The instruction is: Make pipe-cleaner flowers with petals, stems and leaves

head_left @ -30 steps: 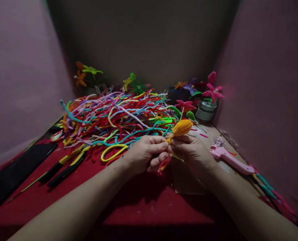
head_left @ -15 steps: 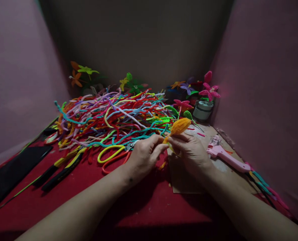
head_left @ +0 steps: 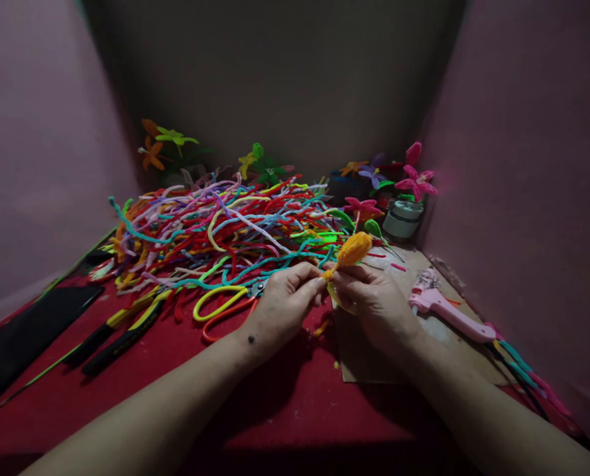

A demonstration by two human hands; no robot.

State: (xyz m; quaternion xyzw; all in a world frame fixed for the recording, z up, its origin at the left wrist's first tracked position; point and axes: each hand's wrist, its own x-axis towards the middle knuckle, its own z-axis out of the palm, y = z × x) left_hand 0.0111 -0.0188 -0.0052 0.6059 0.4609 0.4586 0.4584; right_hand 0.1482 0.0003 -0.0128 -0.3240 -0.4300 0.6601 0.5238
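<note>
An orange fuzzy bud (head_left: 355, 250) tilts up to the right between my hands, above the red tabletop (head_left: 295, 403). My left hand (head_left: 291, 301) pinches its narrow lower end with thumb and fingertips. Closed around the base just below the bud is my right hand (head_left: 369, 301). A pale yellow loop (head_left: 342, 301) shows beneath the right fingers; what it belongs to is unclear. The scissors (head_left: 225, 304), with one yellow and one red handle, lie beside my left hand, their blades hidden behind it.
Colourful pipe cleaners (head_left: 225, 225) form a big heap behind my hands. Pliers (head_left: 131, 330) and a black flat case (head_left: 32, 330) lie left. A pink glue gun (head_left: 448, 314) rests on cardboard (head_left: 369, 357) at right. A pink flower (head_left: 417, 182) stands behind, near a grey-white container (head_left: 403, 220).
The orange bud has shifted slightly left and turned more upright. My left thumb has closed in on its base, and both hands have moved a little.
</note>
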